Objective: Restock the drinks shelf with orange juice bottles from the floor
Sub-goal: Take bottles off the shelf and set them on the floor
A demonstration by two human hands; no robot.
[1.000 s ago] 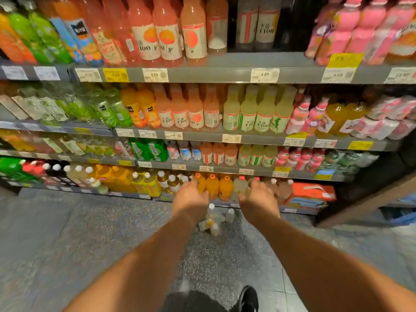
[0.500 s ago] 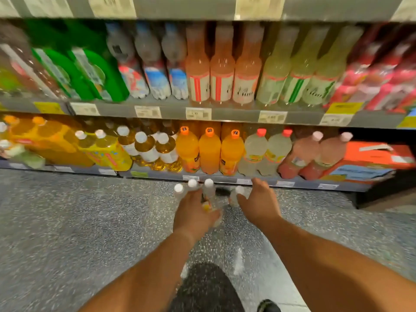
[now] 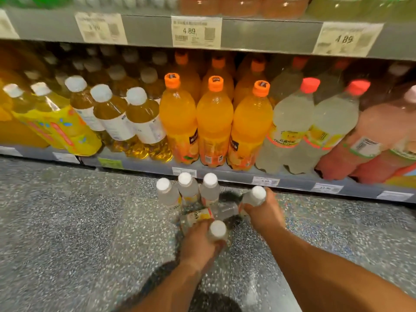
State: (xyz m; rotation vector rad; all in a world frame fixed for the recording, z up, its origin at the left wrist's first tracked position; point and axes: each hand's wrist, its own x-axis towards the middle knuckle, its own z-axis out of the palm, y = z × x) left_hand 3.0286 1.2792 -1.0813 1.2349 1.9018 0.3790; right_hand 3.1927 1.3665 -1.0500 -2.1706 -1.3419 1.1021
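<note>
Small clear bottles with white caps stand on the speckled floor [image 3: 67, 221] in front of the bottom shelf [image 3: 292, 181]; three upright ones [image 3: 188, 192] stand side by side. Another lies on its side [image 3: 202, 216], showing an orange and yellow label. My left hand [image 3: 200, 244] is closed around one white-capped bottle [image 3: 217, 230]. My right hand [image 3: 263, 212] grips a second bottle [image 3: 255, 197] by its body. On the shelf just behind stand large orange-capped orange drink bottles [image 3: 213, 122].
Amber bottles with white caps [image 3: 117, 113] and yellow multipacks [image 3: 56, 127] fill the shelf's left. Pale red-capped bottles [image 3: 290, 122] and pink ones [image 3: 371, 140] fill the right. An upper shelf edge [image 3: 270, 34] with price tags overhangs. My dark knee [image 3: 209, 302] is below.
The view has dropped and closed in on the bottom shelf and floor. Both hands went from reaching among the small bottles to each gripping one.
</note>
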